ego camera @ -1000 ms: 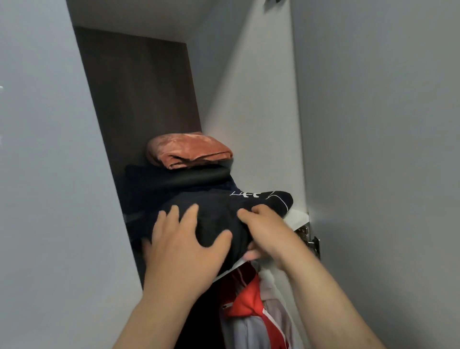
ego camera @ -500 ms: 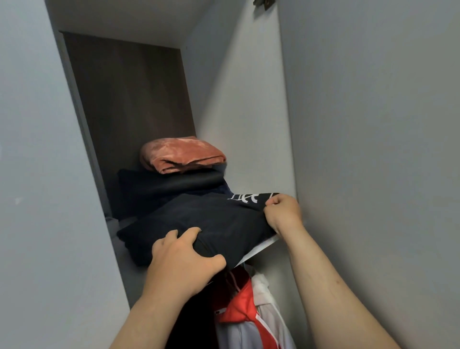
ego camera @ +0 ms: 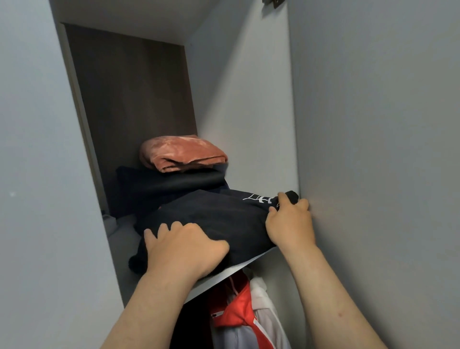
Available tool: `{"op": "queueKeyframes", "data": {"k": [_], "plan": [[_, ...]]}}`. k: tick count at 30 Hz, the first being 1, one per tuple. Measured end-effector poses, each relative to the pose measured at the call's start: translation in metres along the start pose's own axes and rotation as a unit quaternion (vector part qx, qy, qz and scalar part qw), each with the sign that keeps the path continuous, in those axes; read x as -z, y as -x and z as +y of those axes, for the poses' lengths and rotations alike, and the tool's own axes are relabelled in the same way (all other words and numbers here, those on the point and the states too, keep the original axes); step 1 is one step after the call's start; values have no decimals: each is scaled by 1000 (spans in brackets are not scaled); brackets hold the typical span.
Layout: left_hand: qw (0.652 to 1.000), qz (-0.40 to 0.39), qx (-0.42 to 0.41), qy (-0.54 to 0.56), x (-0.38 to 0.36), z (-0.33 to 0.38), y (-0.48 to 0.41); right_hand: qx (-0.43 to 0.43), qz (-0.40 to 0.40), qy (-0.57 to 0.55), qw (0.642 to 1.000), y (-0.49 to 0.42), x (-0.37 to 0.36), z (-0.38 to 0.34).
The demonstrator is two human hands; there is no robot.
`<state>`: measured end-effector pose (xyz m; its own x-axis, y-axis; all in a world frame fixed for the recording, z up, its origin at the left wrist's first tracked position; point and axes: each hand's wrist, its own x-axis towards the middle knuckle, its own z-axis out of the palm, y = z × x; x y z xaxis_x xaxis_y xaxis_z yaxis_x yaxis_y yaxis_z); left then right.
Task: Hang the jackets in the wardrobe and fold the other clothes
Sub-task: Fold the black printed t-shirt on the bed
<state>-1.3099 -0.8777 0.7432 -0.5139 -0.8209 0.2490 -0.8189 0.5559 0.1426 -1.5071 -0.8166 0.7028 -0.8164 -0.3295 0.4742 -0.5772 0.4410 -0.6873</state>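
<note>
A folded black garment with white print (ego camera: 219, 219) lies on the wardrobe's upper shelf (ego camera: 224, 275). My left hand (ego camera: 181, 249) rests flat on its near edge with fingers spread. My right hand (ego camera: 290, 224) pinches the garment's right corner beside the wardrobe wall. Behind it sits a stack of dark folded clothes (ego camera: 169, 184) topped by a folded rust-orange cloth (ego camera: 183, 153). Below the shelf hangs a red and white jacket (ego camera: 242, 314).
An open grey wardrobe door (ego camera: 373, 149) fills the right side, and a grey panel (ego camera: 37, 174) the left. The compartment's back is dark brown (ego camera: 129, 99). A hinge (ego camera: 272, 3) shows at the top.
The black garment has slid further onto the shelf. My right hand moved right and up along it to its far right corner. My left hand has stayed on the near edge.
</note>
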Motion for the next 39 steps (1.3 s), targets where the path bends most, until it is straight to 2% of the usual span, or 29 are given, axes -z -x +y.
{"op": "queueKeyframes", "data": {"k": [2,5,8,11,13,15,17,19,20,22,23,25,30,33,39], "plan": [[999,32,-26,5,3,5,-6,18,16,84,996,1,2,-1],[999,23,-44,12,-4,17,-20,61,34,103,992,7,-8,-5],[999,-7,-17,32,-25,17,-27,63,-66,6,996,2,-20,-3],[999,-1,-6,36,-31,14,-34,41,-101,-51,993,-10,-26,-5],[999,-17,7,36,-27,16,-39,34,-132,-46,990,-18,-27,-10],[997,-63,30,28,-21,19,-45,23,-171,5,985,-25,-28,-13],[991,-113,63,17,-12,25,-53,29,-145,103,984,-34,-25,-18],[989,-116,97,8,-4,31,-63,95,-74,160,980,-46,-25,-30],[989,-102,108,3,-4,33,-68,148,-72,155,974,-53,-28,-37],[991,-70,110,7,-10,33,-75,232,-156,127,952,-67,-38,-50],[992,-59,108,17,-17,31,-78,247,-213,124,937,-72,-45,-54],[992,-63,106,33,-29,26,-84,241,-292,136,916,-81,-59,-54],[980,-138,140,40,-26,27,-92,185,-409,160,879,-91,-76,-55],[978,-157,138,25,-22,28,-91,170,-443,125,871,-93,-76,-62],[981,-150,126,19,-26,29,-93,161,-428,88,885,-94,-77,-55]]}}
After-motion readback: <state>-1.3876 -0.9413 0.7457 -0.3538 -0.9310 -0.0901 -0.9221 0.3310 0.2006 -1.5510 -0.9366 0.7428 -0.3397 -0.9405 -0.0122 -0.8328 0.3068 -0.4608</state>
